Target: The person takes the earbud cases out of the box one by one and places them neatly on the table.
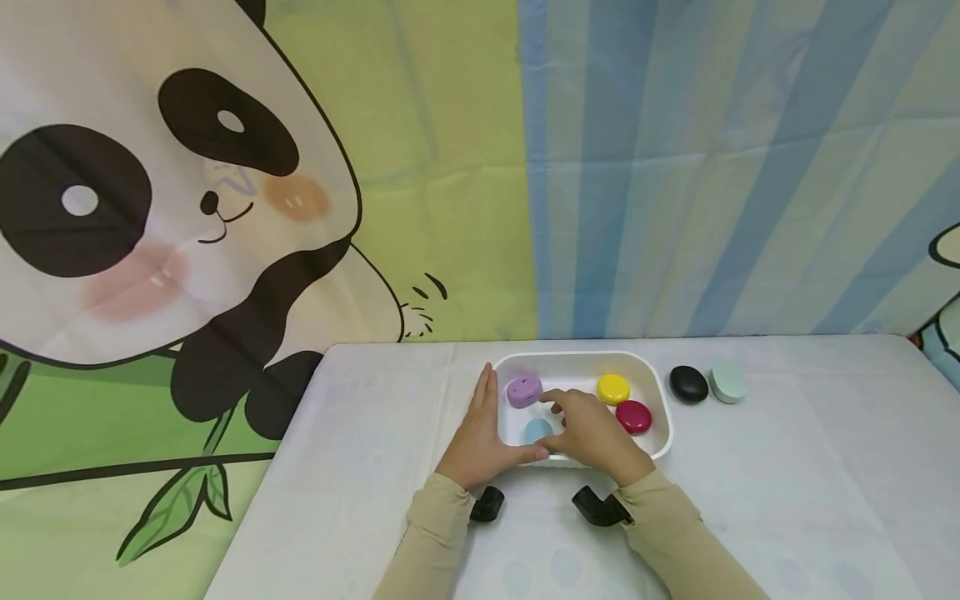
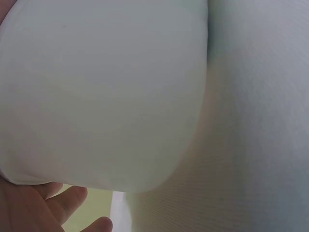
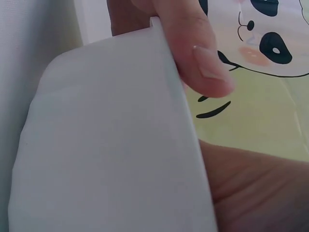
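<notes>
A white rectangular tray stands on the table, its outer wall filling much of the left wrist view. My left hand lies along its left side with straight fingers, the thumb stretched along the near edge. Over the near rim reaches my right hand, index finger and thumb spread apart, with no object visible between them. The index fingertip is right beside a purple round piece. A light blue disc lies near the right thumb. Farther right inside are a yellow disc and a dark red disc.
Outside the tray, on its right, a black rounded piece lies next to a pale green disc. The white tablecloth runs back to a printed curtain with a panda on it.
</notes>
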A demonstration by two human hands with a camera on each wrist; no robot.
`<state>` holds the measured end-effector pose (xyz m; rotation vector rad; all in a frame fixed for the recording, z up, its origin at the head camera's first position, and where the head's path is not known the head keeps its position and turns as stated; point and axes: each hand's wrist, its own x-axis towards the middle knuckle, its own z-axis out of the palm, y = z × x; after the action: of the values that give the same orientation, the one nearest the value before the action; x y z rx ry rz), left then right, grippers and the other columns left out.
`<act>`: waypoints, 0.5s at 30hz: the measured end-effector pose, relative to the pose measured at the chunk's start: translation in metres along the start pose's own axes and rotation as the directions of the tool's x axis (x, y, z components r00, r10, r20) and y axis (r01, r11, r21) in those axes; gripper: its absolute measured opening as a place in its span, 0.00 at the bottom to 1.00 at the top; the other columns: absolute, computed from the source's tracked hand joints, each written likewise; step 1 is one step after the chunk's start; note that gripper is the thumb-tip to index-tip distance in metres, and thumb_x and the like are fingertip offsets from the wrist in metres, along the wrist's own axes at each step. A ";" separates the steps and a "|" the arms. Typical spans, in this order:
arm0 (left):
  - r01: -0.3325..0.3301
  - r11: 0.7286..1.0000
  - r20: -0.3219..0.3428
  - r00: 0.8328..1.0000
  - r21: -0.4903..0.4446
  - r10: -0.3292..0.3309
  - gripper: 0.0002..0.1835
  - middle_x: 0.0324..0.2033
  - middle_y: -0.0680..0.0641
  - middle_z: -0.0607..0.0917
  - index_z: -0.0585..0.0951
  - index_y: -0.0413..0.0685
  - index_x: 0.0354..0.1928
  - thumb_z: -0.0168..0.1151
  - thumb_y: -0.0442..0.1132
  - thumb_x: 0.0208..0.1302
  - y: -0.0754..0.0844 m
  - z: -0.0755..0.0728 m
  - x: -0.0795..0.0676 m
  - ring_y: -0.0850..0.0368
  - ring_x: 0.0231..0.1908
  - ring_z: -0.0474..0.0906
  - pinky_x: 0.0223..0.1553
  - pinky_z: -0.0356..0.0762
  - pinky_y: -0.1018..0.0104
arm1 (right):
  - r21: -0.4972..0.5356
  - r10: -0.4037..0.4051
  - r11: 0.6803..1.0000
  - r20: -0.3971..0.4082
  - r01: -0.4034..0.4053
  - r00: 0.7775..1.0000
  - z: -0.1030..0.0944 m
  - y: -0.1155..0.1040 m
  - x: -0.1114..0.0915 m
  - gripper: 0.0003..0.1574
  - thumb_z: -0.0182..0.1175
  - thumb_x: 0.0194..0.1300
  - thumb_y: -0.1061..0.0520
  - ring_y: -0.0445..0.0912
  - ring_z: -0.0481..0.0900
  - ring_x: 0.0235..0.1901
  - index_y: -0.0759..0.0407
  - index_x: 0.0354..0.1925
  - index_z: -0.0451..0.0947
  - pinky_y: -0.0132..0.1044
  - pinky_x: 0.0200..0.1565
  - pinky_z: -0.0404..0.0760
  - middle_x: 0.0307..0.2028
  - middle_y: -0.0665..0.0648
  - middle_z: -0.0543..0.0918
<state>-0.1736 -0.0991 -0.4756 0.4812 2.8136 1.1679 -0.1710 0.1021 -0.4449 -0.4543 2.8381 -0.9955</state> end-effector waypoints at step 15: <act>0.009 1.000 0.008 1.000 -0.004 -0.009 0.79 0.80 0.49 0.36 0.35 0.49 0.81 0.75 0.74 0.39 0.001 0.000 -0.001 0.50 0.77 0.44 0.72 0.56 0.50 | -0.140 0.019 0.990 0.128 -0.001 0.992 0.003 -0.005 0.015 0.33 0.80 0.50 0.48 0.49 0.80 0.39 0.62 0.51 0.82 0.46 0.49 0.81 0.38 0.55 0.84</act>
<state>-0.1728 -0.0988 -0.4749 0.4712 2.8028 1.1669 -0.1832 0.0925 -0.4442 -0.4971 2.8008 -0.7388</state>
